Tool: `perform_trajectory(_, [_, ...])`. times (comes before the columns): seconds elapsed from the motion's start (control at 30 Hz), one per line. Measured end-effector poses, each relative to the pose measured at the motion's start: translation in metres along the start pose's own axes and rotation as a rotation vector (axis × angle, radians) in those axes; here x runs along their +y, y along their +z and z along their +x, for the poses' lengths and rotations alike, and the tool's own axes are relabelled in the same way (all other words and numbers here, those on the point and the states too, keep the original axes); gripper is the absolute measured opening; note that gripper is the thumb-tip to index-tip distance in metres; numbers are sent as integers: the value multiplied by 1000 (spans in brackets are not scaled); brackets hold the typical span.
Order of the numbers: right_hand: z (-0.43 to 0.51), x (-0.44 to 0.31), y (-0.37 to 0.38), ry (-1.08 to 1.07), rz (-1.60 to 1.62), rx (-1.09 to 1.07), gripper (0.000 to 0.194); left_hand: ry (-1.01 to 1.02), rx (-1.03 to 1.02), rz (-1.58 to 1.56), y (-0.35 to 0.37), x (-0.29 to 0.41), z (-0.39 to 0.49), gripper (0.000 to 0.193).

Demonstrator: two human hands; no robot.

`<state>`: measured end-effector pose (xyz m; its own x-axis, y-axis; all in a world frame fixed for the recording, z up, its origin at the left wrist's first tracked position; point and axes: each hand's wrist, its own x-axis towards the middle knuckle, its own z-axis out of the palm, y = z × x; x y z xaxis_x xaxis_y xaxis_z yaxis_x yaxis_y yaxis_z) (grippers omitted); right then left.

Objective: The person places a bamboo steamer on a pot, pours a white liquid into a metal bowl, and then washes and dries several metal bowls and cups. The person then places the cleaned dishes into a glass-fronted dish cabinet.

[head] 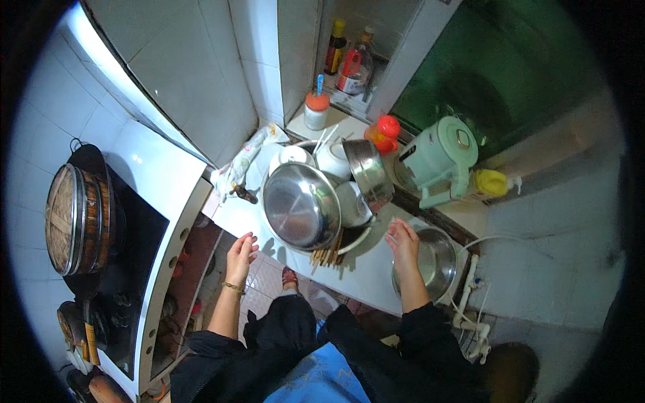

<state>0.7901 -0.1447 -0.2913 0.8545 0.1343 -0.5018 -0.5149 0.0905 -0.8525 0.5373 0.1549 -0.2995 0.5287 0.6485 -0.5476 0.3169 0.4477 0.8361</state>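
Note:
My left hand (243,254), a bracelet at its wrist, hovers in front of the white counter with nothing in it, fingers loosely curled. On the right, my right hand (403,239) is raised beside a round stainless steel basin (437,259), also holding nothing. Between the hands a heap of dishes fills a large round container (355,245). A shiny steel bowl (301,205) leans on the near left of the heap, and a deeper steel pot (369,171) tilts at its right. White bowls (335,160) lie between them. Wooden chopsticks (327,257) stick out towards me.
A bamboo steamer (83,219) sits in a wok on the black stove (138,242) at left. Behind the heap stand an orange-lidded jar (316,112), a red-lidded container (385,132) and a pale green kettle (443,156). A crumpled plastic bag (247,156) lies at the counter's back left.

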Motion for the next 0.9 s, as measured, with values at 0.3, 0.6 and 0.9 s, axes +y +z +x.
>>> perform_trajectory(0.3, [114, -31, 45, 277, 33, -220, 59, -27, 29, -329, 81, 20, 33, 68])
perform_trajectory(0.6, [134, -33, 78, 236, 351, -546, 46, 125, 41, -677, 97, -11, 51, 61])
perform_trajectory(0.9, [116, -36, 82, 324, 417, -638, 44, 115, 121, -734, 99, -11, 36, 67])
